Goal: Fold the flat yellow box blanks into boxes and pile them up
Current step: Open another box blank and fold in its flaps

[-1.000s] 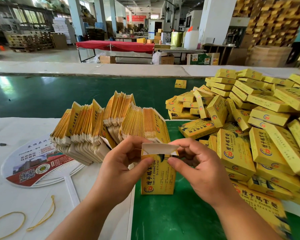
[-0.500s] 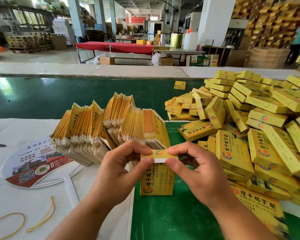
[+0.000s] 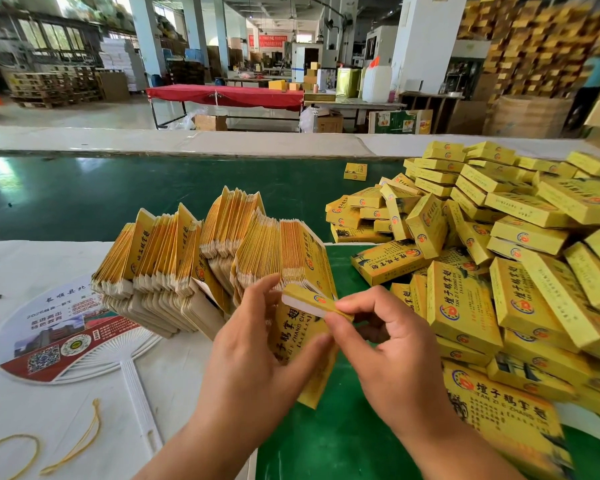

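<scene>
A yellow box (image 3: pixel 302 327) stands tilted between my hands above the green mat, its top flap half tucked with a white edge showing. My left hand (image 3: pixel 253 355) grips the box's body from the left, thumb across the printed front. My right hand (image 3: pixel 385 344) pinches the right end of the top flap between thumb and forefinger. Behind the hands leans a fanned stack of flat yellow blanks (image 3: pixel 201 258). A big heap of folded yellow boxes (image 3: pixel 499 271) fills the right side.
A round paper fan (image 3: pixel 59 337) with a white handle lies on the white cloth at left, near loose yellow rubber bands (image 3: pixel 70 448). One stray box (image 3: pixel 355 171) sits on the green conveyor belt (image 3: pixel 84 195) beyond. Factory floor and tables lie behind.
The top flap went from standing open to folded down over the box. The box has tilted to the right and risen slightly, and my left thumb has slid down onto its front.
</scene>
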Demonstrator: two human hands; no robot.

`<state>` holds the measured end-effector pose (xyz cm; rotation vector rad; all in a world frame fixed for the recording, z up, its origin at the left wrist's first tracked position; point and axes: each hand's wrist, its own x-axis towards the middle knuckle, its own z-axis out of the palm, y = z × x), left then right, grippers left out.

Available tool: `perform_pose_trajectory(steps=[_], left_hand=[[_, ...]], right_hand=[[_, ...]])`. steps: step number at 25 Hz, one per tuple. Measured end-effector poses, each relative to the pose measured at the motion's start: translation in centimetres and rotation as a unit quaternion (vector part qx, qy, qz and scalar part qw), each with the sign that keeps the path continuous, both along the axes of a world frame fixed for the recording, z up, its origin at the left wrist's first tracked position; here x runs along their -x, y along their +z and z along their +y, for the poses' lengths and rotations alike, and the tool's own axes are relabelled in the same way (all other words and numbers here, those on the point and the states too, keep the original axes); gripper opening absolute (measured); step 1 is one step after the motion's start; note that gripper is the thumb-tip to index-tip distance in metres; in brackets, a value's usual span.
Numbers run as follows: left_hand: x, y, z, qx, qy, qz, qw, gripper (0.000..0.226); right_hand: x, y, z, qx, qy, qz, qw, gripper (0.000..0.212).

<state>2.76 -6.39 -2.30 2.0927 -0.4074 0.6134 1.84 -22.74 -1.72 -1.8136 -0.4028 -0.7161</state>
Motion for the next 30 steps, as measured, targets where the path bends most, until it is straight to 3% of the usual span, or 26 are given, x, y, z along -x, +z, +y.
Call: perform_pose_trajectory(steps=[2,10,17,24,30], left_hand=[[0.6,-0.1,-0.7,-0.038,0.003,0.003,0.999,0.076],[1.1,0.4,-0.8,-0.109,0.032,0.007,0.993,0.074],[1.3,0.8,-0.7,-0.127,0.013,-0.004,0.992,0.076],[1.1,0.4,-0.8,-0.16,0.012,-0.009,0.987,0.074],[1.0,0.3,-0.5,-0.08,0.039,-0.021,0.996,0.076]], right_hand=[[0.2,-0.1,0.6,-0.021,-0.003,-0.011,1.0,0.008],[0.6,0.1,1.3,-0.025,0.029,0.052,0.998,0.013],[0.9,0.3,0.9,-0.036,0.031,0.062,0.997,0.009],[0.8,0.7,0.8,0.049,0.016,0.023,0.998,0.015],[1.1,0.6,1.6,0.144,-0.015,-0.053,0.988,0.028]])
